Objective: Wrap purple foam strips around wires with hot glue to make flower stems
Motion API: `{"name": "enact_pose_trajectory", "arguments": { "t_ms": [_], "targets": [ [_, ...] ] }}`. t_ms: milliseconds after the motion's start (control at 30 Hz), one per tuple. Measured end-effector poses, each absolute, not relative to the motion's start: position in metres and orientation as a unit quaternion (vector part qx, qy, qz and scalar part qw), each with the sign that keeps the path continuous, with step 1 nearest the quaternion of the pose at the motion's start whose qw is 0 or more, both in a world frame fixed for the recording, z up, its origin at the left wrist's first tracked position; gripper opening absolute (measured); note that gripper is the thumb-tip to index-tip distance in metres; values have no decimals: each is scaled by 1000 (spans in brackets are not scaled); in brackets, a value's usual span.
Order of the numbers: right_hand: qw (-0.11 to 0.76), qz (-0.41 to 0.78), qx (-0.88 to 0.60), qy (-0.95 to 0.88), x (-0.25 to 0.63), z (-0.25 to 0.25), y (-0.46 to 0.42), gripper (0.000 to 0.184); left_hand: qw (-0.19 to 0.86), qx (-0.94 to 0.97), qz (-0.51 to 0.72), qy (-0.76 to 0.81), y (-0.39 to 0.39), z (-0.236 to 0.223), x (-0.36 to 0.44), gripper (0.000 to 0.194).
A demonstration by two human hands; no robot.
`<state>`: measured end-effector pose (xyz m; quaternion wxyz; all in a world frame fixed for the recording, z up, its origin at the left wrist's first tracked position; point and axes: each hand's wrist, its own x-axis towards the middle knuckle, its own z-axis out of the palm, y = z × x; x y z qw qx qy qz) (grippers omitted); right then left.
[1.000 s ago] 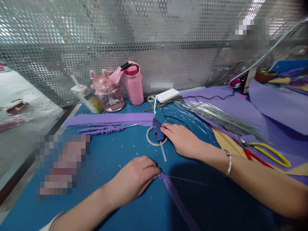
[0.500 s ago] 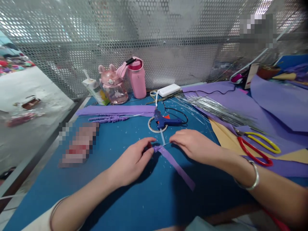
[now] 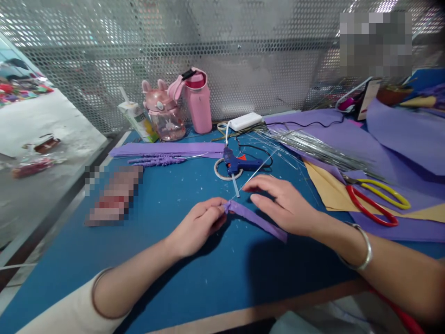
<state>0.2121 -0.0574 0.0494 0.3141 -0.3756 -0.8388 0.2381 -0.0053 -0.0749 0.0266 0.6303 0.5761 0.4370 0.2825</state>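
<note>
Seemingly pinched, purple strip, in left hand

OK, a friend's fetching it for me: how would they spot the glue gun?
On the blue table, look just in front of the white box. The glue gun lies over a pale ring. Unlike the red-and-yellow pliers, it is blue with an orange-red trigger.

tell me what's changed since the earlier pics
The right hand has let go of the glue gun and come beside the thin wire, which now points away and right. The purple strip's loose end has swung away from the person. The left hand still holds the strip; the pink bottle stayed put.
</note>
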Motion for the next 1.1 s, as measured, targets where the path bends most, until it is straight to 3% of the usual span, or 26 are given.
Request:
{"name": "enact_pose_trajectory", "arguments": {
  "t_ms": [100,200,300,500,767,1100],
  "targets": [
    [209,413,-412,-785,204,44,-55,22,648,552,303,429,-76,26,-5,21],
    [177,493,-430,-735,202,40,-53,19,656,534,339,413,-75,25,-6,30],
    [173,523,-422,-720,203,38,-52,19,652,544,336,407,-74,27,-7,33],
    [171,551,-398,-713,205,36,-50,19,658,531,305,438,-72,30,-7,19],
    [193,587,-394,-680,205,31,-52,21,587,584,319,461,-76,22,-6,25],
    [233,720,-358,-547,197,26,-60,19,172,800,358,449,-85,14,-10,21]
  ]
}}
